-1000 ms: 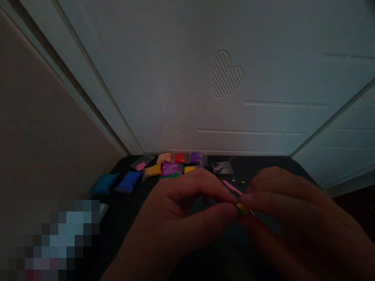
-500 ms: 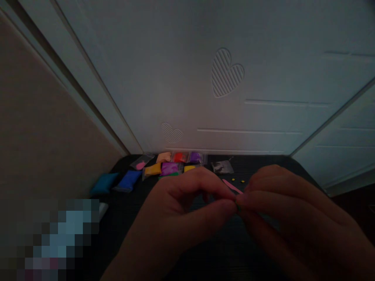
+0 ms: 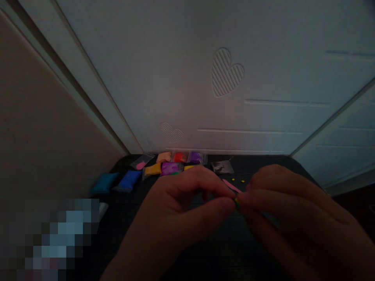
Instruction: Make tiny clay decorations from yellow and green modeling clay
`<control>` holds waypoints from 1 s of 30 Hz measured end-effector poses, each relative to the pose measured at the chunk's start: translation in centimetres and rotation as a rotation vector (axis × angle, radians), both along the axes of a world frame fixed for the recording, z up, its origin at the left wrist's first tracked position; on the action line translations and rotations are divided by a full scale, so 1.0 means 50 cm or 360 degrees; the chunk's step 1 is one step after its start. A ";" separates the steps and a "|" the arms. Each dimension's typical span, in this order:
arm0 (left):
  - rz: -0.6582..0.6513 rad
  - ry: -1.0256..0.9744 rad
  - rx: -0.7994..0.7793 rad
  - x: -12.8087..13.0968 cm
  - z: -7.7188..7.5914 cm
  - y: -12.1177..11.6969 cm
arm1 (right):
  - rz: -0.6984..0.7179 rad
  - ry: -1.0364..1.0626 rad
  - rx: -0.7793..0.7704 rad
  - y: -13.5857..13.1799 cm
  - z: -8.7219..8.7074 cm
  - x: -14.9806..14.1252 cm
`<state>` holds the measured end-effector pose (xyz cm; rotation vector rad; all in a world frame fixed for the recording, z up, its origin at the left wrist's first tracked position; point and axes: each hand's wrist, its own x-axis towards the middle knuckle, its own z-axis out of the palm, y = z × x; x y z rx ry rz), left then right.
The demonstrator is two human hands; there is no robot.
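The scene is dim. My left hand (image 3: 181,207) and my right hand (image 3: 287,210) meet fingertip to fingertip over a dark mat (image 3: 131,218). Between the pinched fingers sits a tiny piece of clay (image 3: 236,201), yellow and green, mostly hidden. Both hands are closed in a pinch on it. A thin pink stick (image 3: 231,185) lies on the mat just behind the fingertips, its near end hidden by the right hand.
Several small bags of coloured clay (image 3: 170,168) lie at the mat's far edge, with two blue ones (image 3: 129,180) further left and a clear bag (image 3: 222,167) on the right. Two tiny yellow bits (image 3: 238,180) lie near the stick. A white panel with heart shapes (image 3: 227,72) rises behind.
Both hands have risen slightly, still pinched together. The clay piece showed more clearly a second ago and is now more covered by the fingertips.
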<state>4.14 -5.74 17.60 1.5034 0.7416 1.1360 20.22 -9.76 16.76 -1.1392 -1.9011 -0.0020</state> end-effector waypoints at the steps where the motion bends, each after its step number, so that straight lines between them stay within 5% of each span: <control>1: 0.0025 0.0002 -0.0001 0.001 -0.001 -0.001 | -0.0001 0.0013 -0.0014 0.000 0.000 -0.001; 6: 0.0026 -0.0009 0.0052 0.001 -0.008 0.000 | 0.0019 0.0019 0.0037 0.004 0.006 0.002; 19: 0.0197 0.0206 0.0795 -0.013 -0.002 -0.002 | 0.0221 0.0217 0.0049 0.008 0.020 0.003; 30: 0.0145 0.0248 0.0638 -0.015 0.005 -0.004 | 0.0140 0.0223 0.0089 0.003 0.023 -0.006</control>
